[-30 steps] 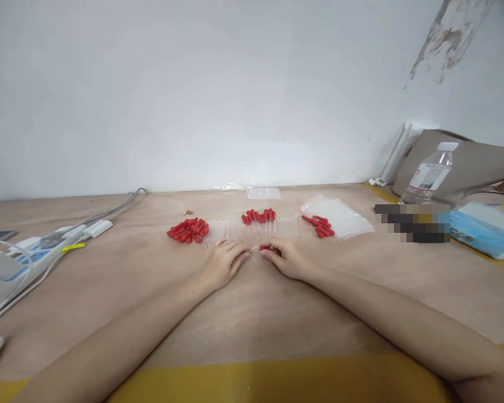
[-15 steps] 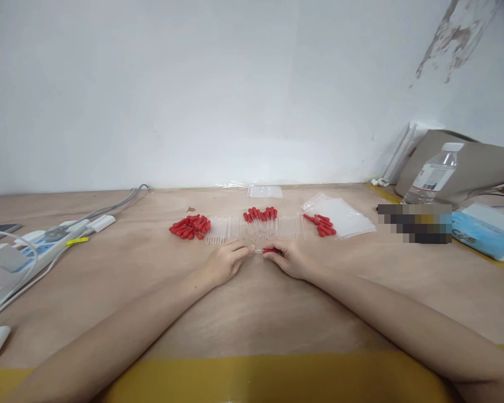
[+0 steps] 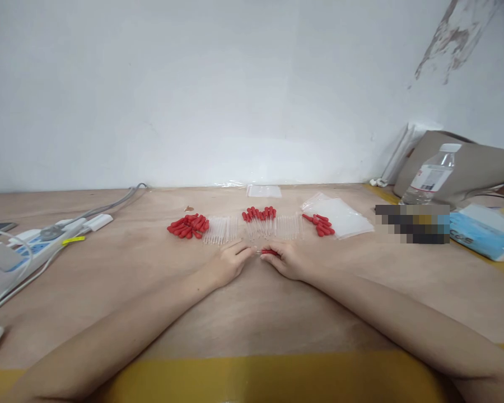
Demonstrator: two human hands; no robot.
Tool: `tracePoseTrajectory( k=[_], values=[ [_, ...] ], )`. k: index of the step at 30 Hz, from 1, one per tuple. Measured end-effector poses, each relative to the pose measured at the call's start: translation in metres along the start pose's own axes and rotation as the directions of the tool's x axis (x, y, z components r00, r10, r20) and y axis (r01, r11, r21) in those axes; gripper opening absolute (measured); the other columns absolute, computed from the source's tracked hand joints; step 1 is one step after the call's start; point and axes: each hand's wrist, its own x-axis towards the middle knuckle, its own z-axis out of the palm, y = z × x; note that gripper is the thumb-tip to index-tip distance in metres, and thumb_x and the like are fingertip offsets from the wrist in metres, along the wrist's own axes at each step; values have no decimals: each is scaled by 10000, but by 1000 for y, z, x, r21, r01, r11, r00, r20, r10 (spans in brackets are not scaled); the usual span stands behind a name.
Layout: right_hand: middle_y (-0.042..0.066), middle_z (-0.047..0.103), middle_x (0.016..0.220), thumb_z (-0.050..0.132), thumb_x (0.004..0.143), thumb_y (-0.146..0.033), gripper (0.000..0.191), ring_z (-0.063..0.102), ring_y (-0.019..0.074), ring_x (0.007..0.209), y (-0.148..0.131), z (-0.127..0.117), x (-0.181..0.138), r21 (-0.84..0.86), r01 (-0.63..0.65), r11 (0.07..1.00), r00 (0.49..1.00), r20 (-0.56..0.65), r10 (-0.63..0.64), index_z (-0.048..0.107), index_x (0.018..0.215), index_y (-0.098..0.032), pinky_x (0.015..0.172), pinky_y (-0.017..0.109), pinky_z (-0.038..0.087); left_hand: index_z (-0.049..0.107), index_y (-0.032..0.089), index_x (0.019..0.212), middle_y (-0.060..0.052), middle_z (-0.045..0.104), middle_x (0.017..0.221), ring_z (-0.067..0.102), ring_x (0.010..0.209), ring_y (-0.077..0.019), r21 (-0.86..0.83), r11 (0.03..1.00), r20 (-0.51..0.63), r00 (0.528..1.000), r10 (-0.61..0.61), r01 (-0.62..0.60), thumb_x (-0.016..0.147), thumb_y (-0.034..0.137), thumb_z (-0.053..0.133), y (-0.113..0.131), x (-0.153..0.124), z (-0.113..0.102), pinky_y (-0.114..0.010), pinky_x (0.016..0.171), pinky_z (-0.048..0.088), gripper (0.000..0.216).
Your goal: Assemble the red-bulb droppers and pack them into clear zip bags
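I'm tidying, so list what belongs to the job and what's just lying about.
Likely job items:
red bulb in right hand
clear tube at left hand
loose red bulbs
loose clear tubes
red-topped tubes
perhaps plastic bags

Likely lying about:
power strip
water bottle
blue packet

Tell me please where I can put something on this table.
Bare table lies between the power strip and the left red bulbs, and between the forearms. Beyond the left hand and right hand, clear tubes and red-topped tubes crowd together.

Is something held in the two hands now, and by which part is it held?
Yes: the right hand holds a red bulb in its fingers, and the left hand grips the thin clear tube beside it; the tube's far end is hidden.
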Motion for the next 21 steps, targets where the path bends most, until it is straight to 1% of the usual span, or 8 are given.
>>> tracePoseTrajectory(
  k=[3, 7, 11, 12, 14, 17, 19, 21],
  values=[
    [50, 631, 780, 473, 826, -241, 140, 567, 143, 718, -2, 1, 2, 1, -4, 1000, 1000, 20, 4, 588, 845, -164, 665, 264, 446, 554, 131, 988, -62, 587, 783, 536, 733, -152, -12, 1000, -4, 1000, -11, 11, 845, 115, 392, 5, 3, 1, -269, 654, 473, 216],
    [49, 629, 759, 487, 817, -246, 139, 570, 154, 716, -4, 0, 5, -25, -23, 999, 997, 71, 25, 600, 837, -168, 666, 277, 444, 559, 134, 974, -59, 592, 797, 538, 734, -150, -11, 1000, 27, 1000, 10, -9, 860, 135, 378, 7, 5, 0, -273, 662, 476, 214],
    [37, 629, 803, 521, 801, -248, 131, 568, 150, 751, -3, -6, 9, 47, -36, 998, 989, 142, 29, 614, 872, -189, 695, 282, 443, 561, 155, 972, -49, 601, 799, 548, 740, -147, -15, 1000, 40, 999, -6, 7, 868, 168, 394, 0, 3, 2, -276, 669, 479, 197],
    [37, 627, 822, 537, 789, -246, 134, 566, 149, 760, -3, -8, 10, 70, -51, 996, 989, 139, 41, 615, 882, -189, 701, 283, 443, 557, 159, 987, -49, 605, 811, 552, 756, -148, -30, 999, 32, 999, -16, 17, 868, 173, 400, -1, 2, 3, -277, 681, 480, 197],
    [35, 623, 819, 568, 764, -252, 154, 560, 141, 732, -1, -10, 10, 130, -119, 984, 990, 90, 108, 606, 893, -178, 673, 277, 446, 542, 162, 1027, -55, 613, 848, 559, 794, -150, -77, 996, 10, 999, -52, 53, 864, 191, 423, -4, 2, 3, -281, 713, 480, 205],
    [23, 619, 751, 595, 736, -293, 181, 549, 127, 654, 4, -11, 10, 270, -243, 932, 969, 29, 244, 591, 856, -159, 611, 263, 449, 512, 169, 1095, -57, 618, 894, 571, 807, -143, -164, 973, -10, 986, -165, 161, 849, 245, 468, -5, 1, 0, -275, 731, 478, 261],
    [22, 624, 745, 608, 718, -330, 202, 557, 126, 663, 11, -14, 13, 364, -278, 889, 957, 24, 290, 599, 821, -156, 623, 264, 454, 501, 172, 1117, -51, 620, 886, 574, 802, -139, -208, 949, -9, 970, -244, 237, 835, 282, 495, -6, 1, -5, -269, 728, 475, 302],
    [27, 636, 775, 608, 710, -355, 241, 568, 124, 678, 20, -22, 21, 437, -313, 843, 936, -9, 352, 610, 848, -158, 643, 265, 461, 525, 166, 1079, -49, 618, 878, 565, 819, -147, -203, 931, -3, 951, -311, 304, 825, 311, 507, -11, 2, -12, -280, 746, 461, 293]
  ],
)
